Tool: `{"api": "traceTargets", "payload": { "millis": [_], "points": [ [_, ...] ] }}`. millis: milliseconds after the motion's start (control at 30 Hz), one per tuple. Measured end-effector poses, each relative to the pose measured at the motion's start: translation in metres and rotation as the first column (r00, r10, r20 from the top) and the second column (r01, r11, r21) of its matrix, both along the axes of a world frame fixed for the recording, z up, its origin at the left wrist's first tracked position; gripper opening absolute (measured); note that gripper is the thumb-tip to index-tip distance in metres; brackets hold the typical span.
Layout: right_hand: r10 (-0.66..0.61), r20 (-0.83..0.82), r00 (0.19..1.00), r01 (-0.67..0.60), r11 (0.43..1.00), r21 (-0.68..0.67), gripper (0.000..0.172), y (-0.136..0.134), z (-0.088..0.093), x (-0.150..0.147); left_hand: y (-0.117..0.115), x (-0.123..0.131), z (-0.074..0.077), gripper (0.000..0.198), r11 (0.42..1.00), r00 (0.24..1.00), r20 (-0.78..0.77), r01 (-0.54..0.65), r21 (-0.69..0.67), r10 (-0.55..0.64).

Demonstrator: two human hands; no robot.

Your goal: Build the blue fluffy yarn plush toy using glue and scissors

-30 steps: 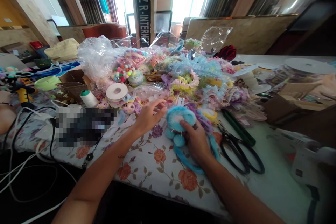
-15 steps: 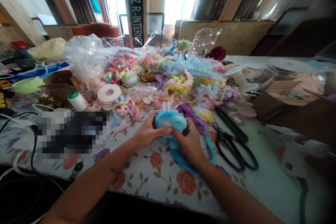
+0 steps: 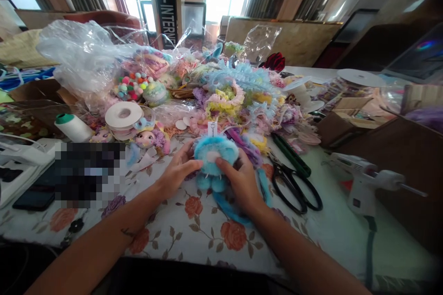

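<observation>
The blue toy point(image 3: 215, 147) sits between your left hand point(image 3: 180, 167) and right hand point(image 3: 242, 179), over the surface point(image 3: 168, 239), its long axis running near to far. Your left grasps its left edge; your right grips its right side, thumb across.

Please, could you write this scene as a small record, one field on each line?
Held: light-blue fluffy piece, white tag showing above it
Left hand: at its left side
Right hand: at its right side, thumb on the front
Below: floral cloth
To the right: black scissors, white glue gun
To the left, farther back: white spool, thread cone
</observation>
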State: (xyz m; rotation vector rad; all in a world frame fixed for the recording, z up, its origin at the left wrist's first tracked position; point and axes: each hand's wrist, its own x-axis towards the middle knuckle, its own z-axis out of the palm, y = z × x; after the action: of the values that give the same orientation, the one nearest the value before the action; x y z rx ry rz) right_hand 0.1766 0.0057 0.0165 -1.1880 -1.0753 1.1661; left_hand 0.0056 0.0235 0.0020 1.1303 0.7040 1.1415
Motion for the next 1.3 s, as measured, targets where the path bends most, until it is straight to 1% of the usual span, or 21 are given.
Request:
{"api": "traceTargets", "payload": {
  "millis": [100,167,300,400,467,533,667,767,833,867,933,967,1000,1033,1100,1133,1167,1200,1233,1300],
  "points": [
    [0.009,0.004,1.000,-0.009,1.000,0.005,0.039,-0.002,0.000,-0.002,-0.001,0.005,0.000,0.051,0.996,0.996,-0.019,-0.082,0.039,0.082],
    [0.017,-0.014,1.000,-0.017,1.000,0.002,0.040,-0.003,0.000,-0.004,-0.002,0.006,-0.001,0.045,0.992,0.993,-0.030,-0.114,0.046,0.115],
    [0.011,-0.039,0.999,-0.012,1.000,-0.019,0.037,-0.002,0.001,-0.003,-0.002,0.004,-0.003,0.036,0.996,0.996,-0.023,-0.091,0.006,0.091],
    [0.021,-0.059,0.998,-0.023,0.999,-0.034,0.038,-0.001,0.000,-0.003,0.000,0.002,-0.003,0.034,0.994,0.995,-0.029,-0.097,-0.045,0.095],
    [0.026,-0.072,0.997,-0.028,0.999,-0.033,0.038,-0.001,-0.001,-0.002,0.002,0.001,-0.003,0.036,0.994,0.995,-0.013,-0.098,-0.057,0.098],
    [0.020,-0.078,0.997,-0.022,0.999,-0.026,0.038,-0.001,-0.001,-0.002,0.004,0.000,-0.003,0.039,0.995,0.996,-0.002,-0.090,-0.035,0.090],
    [0.014,-0.081,0.997,-0.016,1.000,-0.021,0.039,-0.001,-0.002,-0.002,0.005,0.001,-0.003,0.034,0.996,0.996,-0.007,-0.086,0.003,0.086],
    [0.027,-0.090,0.996,-0.029,0.999,-0.025,0.040,0.000,-0.003,-0.001,0.005,0.000,-0.004,0.036,0.995,0.995,0.004,-0.097,-0.007,0.097],
    [0.038,-0.103,0.994,-0.042,0.998,-0.036,0.040,0.001,-0.003,0.000,0.005,-0.001,-0.003,0.037,0.996,0.997,-0.009,-0.077,-0.038,0.077],
    [0.047,-0.112,0.993,-0.052,0.998,-0.043,0.040,0.002,-0.004,0.000,0.006,-0.003,-0.002,0.040,0.997,0.998,-0.027,-0.051,-0.061,0.049],
    [0.071,-0.139,0.988,-0.079,0.995,-0.058,0.040,0.004,-0.004,0.001,0.007,-0.007,0.001,0.050,0.994,0.998,-0.070,-0.010,-0.106,0.002],
    [0.083,-0.155,0.984,-0.093,0.994,-0.064,0.041,0.005,-0.004,0.001,0.008,-0.010,0.004,0.056,0.993,0.995,-0.097,-0.020,-0.116,0.009],
    [0.095,-0.172,0.981,-0.108,0.992,-0.069,0.041,0.006,-0.004,0.002,0.008,-0.012,0.006,0.060,0.992,0.990,-0.130,-0.062,-0.106,0.047],
    [0.104,-0.185,0.977,-0.120,0.990,-0.073,0.042,0.007,-0.005,0.003,0.009,-0.015,0.008,0.061,0.988,0.979,-0.168,-0.133,-0.073,0.119],
    [0.113,-0.195,0.974,-0.130,0.989,-0.076,0.042,0.009,-0.006,0.005,0.009,-0.019,0.011,0.055,0.956,0.928,-0.234,-0.290,0.042,0.292],
    [0.120,-0.187,0.975,-0.136,0.988,-0.076,0.042,0.010,-0.007,0.005,0.009,-0.020,0.012,0.052,0.937,0.902,-0.256,-0.334,0.100,0.348],
    [0.130,-0.171,0.977,-0.144,0.987,-0.072,0.041,0.011,-0.007,0.006,0.009,-0.020,0.012,0.050,0.929,0.889,-0.270,-0.345,0.137,0.370],
    [0.142,-0.145,0.979,-0.152,0.986,-0.063,0.041,0.011,-0.007,0.007,0.008,-0.019,0.012,0.051,0.936,0.896,-0.273,-0.322,0.144,0.350],
    [0.157,-0.111,0.981,-0.164,0.985,-0.051,0.041,0.011,-0.007,0.007,0.007,-0.018,0.011,0.052,0.955,0.918,-0.267,-0.271,0.118,0.293],
    [0.201,-0.042,0.979,-0.202,0.979,-0.031,0.042,0.011,-0.005,0.007,0.004,-0.013,0.009,0.055,0.991,0.967,-0.221,-0.130,0.005,0.128]
  ]
}}
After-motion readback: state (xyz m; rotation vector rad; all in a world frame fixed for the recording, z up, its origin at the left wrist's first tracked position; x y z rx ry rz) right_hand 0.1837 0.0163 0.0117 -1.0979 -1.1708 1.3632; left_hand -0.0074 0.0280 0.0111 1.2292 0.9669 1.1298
